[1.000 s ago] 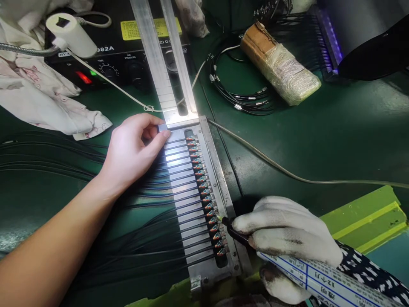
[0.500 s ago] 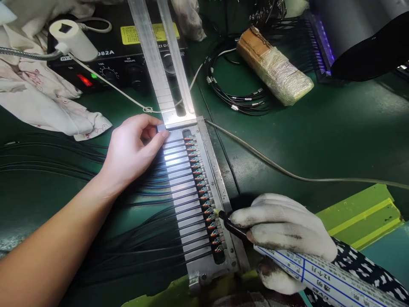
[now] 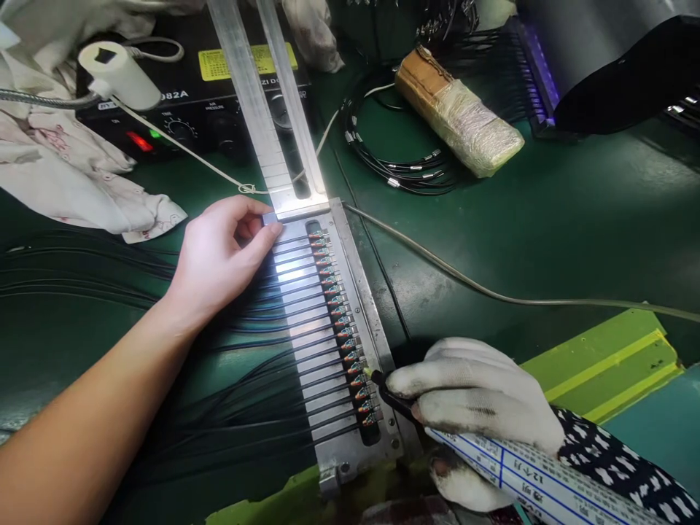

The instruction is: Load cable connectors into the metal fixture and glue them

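A metal fixture (image 3: 306, 343) lies lengthwise before me, holding a row of black cables (image 3: 306, 364) side by side. Their stripped ends show small coloured wires and metal connectors (image 3: 350, 343) over a dark slot. My bare left hand (image 3: 219, 255) pinches the fixture's far left corner between thumb and fingers. Wrapped in a stained white glove, my right hand (image 3: 481, 408) is closed around a white glue syringe (image 3: 525, 470) with a blue-lined label and black front end. The yellowish tip is at the connectors near the lower part of the row; whether it touches one I cannot tell.
Behind the fixture stands a black dispenser box (image 3: 213, 109) with knobs and a red light. A slotted metal bar (image 3: 246, 95) rises from the fixture's far end. Coiled cables (image 3: 394, 168), a plastic-wrapped block (image 3: 459, 109) and a lamp unit with violet light (image 3: 601, 65) sit beyond.
My right hand has brought the syringe tip a little nearer to me along the row of connectors. My left hand keeps its pinch on the fixture. The whole view has shifted slightly.
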Available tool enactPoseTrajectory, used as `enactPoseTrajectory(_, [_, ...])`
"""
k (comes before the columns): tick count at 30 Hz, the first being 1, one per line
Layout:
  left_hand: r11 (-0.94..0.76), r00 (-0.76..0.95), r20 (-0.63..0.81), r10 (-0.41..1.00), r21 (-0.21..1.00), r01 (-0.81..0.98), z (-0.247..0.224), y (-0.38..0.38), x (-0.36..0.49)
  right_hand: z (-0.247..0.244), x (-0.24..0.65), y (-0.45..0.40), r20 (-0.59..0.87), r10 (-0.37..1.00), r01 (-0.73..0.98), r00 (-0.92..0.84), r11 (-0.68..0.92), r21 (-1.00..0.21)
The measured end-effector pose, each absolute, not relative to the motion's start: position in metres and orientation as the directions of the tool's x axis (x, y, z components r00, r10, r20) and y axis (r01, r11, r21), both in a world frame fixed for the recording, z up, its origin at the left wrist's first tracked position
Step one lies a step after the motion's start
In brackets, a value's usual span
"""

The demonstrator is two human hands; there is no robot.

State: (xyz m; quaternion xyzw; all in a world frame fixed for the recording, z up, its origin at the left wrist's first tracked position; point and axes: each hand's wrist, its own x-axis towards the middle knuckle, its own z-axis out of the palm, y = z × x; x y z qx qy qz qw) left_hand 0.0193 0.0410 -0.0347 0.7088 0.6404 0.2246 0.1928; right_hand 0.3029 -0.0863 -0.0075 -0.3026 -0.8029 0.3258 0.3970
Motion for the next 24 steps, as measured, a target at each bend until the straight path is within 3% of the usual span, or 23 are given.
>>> enactPoseTrajectory(24, [-0.093,0.069,0.063,0.996,0.556,0.826,-0.0356,0.0416,0.019,-0.0065,0.3073,-0.0874,0.399,0.747,0.219,-0.533,0.576,-0.787])
